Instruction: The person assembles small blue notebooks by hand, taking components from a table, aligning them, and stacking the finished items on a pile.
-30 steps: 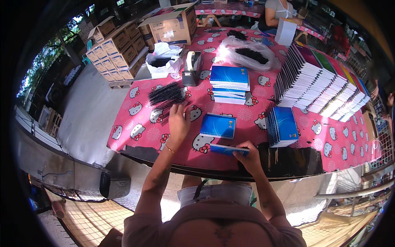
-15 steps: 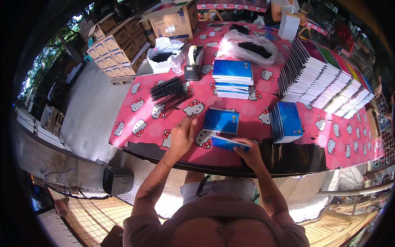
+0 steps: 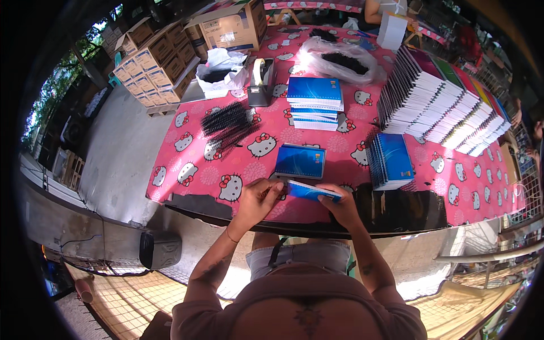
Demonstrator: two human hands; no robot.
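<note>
Head view: left hand (image 3: 259, 199) and right hand (image 3: 340, 205) close together over the near edge of the pink bench (image 3: 195, 156). Right hand clamped on the right end of a tilted blue notebook (image 3: 304, 191); left fingertips drawn together at its left end, cannot tell whether they grip anything. Loose blue notebook (image 3: 300, 161) lies flat just beyond; blue stack (image 3: 314, 90) farther back. Black coils (image 3: 226, 122) lie to the left, bound notebooks (image 3: 394, 160) to the right. Tape dispenser (image 3: 260, 94) stands behind the coils.
</note>
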